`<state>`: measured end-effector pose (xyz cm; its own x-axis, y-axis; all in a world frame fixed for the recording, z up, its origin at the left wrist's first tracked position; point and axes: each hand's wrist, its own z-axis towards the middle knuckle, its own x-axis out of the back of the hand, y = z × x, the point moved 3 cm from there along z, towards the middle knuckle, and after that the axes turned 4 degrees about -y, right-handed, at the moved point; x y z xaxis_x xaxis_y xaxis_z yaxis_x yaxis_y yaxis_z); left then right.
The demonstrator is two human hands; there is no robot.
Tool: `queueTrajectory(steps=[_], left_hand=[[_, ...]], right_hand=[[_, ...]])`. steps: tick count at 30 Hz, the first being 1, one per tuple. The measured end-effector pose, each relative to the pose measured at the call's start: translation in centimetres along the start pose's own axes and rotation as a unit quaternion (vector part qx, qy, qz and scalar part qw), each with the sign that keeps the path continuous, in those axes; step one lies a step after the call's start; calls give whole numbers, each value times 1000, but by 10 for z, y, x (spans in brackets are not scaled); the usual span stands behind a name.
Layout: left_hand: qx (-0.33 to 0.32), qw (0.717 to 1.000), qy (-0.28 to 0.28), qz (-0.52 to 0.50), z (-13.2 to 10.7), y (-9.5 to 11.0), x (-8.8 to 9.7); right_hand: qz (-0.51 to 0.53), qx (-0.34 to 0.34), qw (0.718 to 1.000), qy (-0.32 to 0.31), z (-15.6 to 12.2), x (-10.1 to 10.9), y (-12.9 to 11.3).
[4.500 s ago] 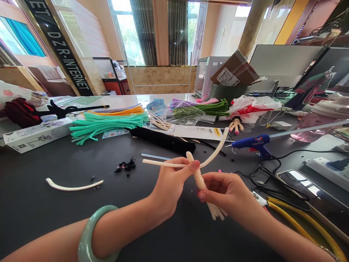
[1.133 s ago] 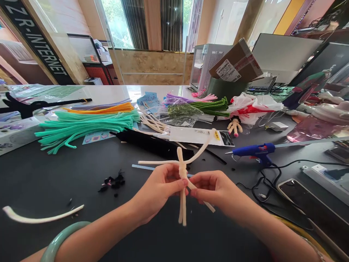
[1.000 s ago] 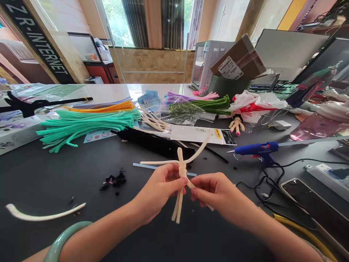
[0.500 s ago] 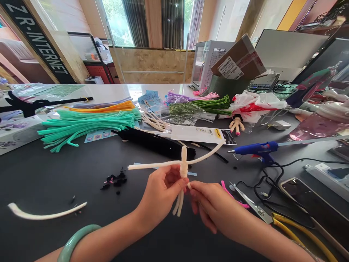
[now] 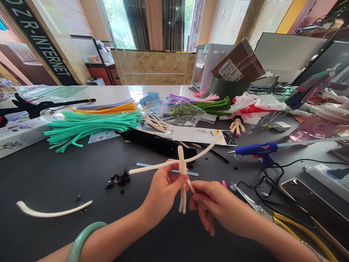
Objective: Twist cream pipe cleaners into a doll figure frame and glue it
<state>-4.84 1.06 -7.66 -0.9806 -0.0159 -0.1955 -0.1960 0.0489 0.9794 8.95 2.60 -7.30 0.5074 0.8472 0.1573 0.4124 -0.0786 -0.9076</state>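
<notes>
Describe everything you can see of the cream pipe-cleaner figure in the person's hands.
The cream pipe-cleaner figure is fuzzy chenille wire twisted at its centre, with a short upright stub, two long arms spreading left and up-right, and short strands below. The person's left hand grips it below the twist; the right hand pinches a lower strand.

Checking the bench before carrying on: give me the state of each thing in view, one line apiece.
Cream pipe-cleaner figure: twisted at the middle, arms spread, held up
Left hand: closed on the figure
Right hand: curled, at a lower strand
Blue glue gun: lying on its side, glue stick loaded
Yellow-handled scissors: lying on the table
Loose cream pipe cleaner: lying curved on the table
Cardboard box: tilted
Plastic bag: crumpled
</notes>
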Motion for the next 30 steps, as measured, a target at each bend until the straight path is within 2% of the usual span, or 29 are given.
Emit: queueTrajectory(steps=[3, 6, 8, 9, 12, 14, 19, 25, 30], left_hand=[[17, 1000, 1, -11, -1, 1, 0], [14, 1000, -8, -7, -3, 2, -2], [15, 999, -41, 0, -5, 2, -6], [19, 998, -65, 3, -7, 1, -9], [42, 991, -126, 0, -12, -1, -17], [55, 989, -137, -10, -15, -3, -19], [83, 987, -133, -17, -15, -8, -18], [120, 977, -159, -74, -11, -18, -17], [154, 963, -191, -114, -12, -19, -17]], right_hand=[[-19, 21, 1000, 10, -1, 5, -4], [-75, 63, 990, 100, -2, 17, -8], [-42, 97, 981, 162, -3, 24, -8], [-3, 114, 979, 170, -3, 25, -7], [123, 156, 972, 123, 0, 21, -6], [161, 160, 968, 103, 2, 17, -6], [136, 155, 968, 145, 1, 18, -8], [76, 152, 958, 229, -3, 22, -9], [52, 146, 962, 223, -3, 23, -11]])
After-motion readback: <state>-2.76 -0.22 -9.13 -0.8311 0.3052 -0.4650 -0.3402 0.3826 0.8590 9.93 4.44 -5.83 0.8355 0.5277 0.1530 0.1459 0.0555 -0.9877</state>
